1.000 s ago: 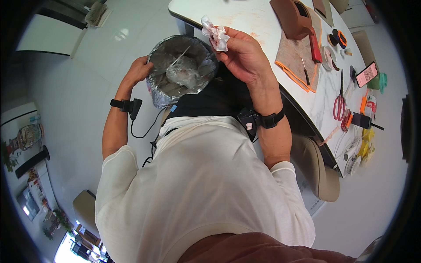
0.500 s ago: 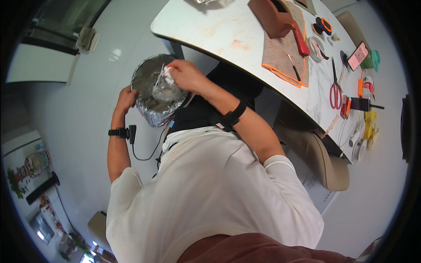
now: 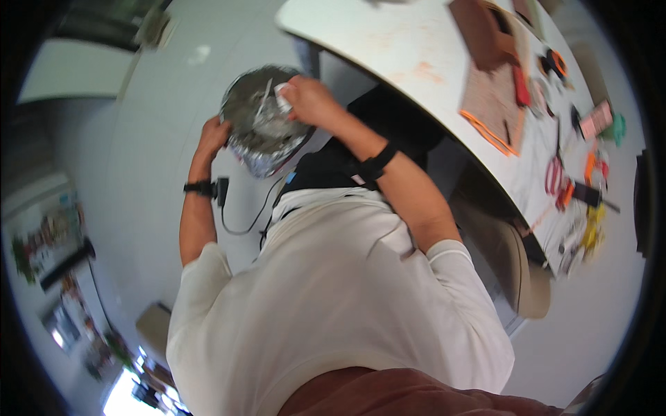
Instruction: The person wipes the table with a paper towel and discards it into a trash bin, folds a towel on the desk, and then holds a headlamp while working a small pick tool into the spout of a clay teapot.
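Note:
A foil-covered bucket (image 3: 262,163) stands beside my legs, left of the table. My left hand (image 3: 214,134) is closed on the bucket's left rim, its fingers partly hidden behind the edge. Over the opening's right side, my right hand (image 3: 312,102) pinches a small crumpled white tissue (image 3: 283,99). Inside the bucket lies crumpled clear plastic (image 3: 274,127), below the tissue. A thin white strip (image 3: 264,99) stands up at a slant next to it. What else lies in the bucket is too unclear to name.
On the white table (image 3: 368,38), with reddish smudges, a brown box-like holder (image 3: 485,41) and an orange-edged cloth (image 3: 489,97) lie to the right. Farther along are scissors (image 3: 555,173), a phone (image 3: 595,120) and yellow spools (image 3: 593,229). A beige chair (image 3: 499,243) is tucked under.
The whole view has shifted, so the bucket, table and both hands sit farther right, and the table is blurred. My left hand keeps the rim and my right hand the tissue.

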`<state>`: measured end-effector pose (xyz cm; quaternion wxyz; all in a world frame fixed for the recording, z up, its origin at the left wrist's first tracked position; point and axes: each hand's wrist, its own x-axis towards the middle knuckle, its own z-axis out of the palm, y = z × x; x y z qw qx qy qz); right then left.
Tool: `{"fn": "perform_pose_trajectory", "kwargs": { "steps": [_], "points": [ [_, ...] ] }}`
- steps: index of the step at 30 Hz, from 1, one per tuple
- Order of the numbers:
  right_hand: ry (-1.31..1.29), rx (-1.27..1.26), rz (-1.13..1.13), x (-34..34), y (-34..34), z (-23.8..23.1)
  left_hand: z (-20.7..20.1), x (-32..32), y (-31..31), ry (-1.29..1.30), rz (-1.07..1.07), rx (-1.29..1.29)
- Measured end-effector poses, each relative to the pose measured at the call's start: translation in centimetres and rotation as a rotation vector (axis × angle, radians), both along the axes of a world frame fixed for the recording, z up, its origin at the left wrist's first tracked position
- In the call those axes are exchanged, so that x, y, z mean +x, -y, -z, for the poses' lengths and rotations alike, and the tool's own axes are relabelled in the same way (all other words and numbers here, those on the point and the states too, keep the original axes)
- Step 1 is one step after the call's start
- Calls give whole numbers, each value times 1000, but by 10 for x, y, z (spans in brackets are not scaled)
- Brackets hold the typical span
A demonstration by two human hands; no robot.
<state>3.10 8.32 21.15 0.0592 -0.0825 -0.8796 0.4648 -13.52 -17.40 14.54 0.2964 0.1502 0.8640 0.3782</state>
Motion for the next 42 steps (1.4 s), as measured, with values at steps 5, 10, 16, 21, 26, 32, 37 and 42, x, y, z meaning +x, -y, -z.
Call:
{"fn": "perform_pose_trajectory", "kwargs": {
  "steps": [5,10,16,21,26,32,37,42],
  "points": [
    [10,-165,188,-43,34,23,12,-39,30,132,-28,26],
    [128,-231,203,-63,48,29,26,-57,56,152,-69,48],
    [46,-103,167,-68,52,33,53,-56,63,160,-168,28],
    [140,-274,148,-81,41,43,72,-68,55,166,-166,-13],
    [180,-447,194,-103,39,60,92,-80,57,194,-214,10],
    [390,-857,279,-109,38,62,88,-80,52,203,-230,-2],
    [328,-966,271,-102,33,52,90,-73,42,207,-191,9],
    [328,-623,93,-92,4,42,92,-57,13,151,-211,26]
  ]
}}
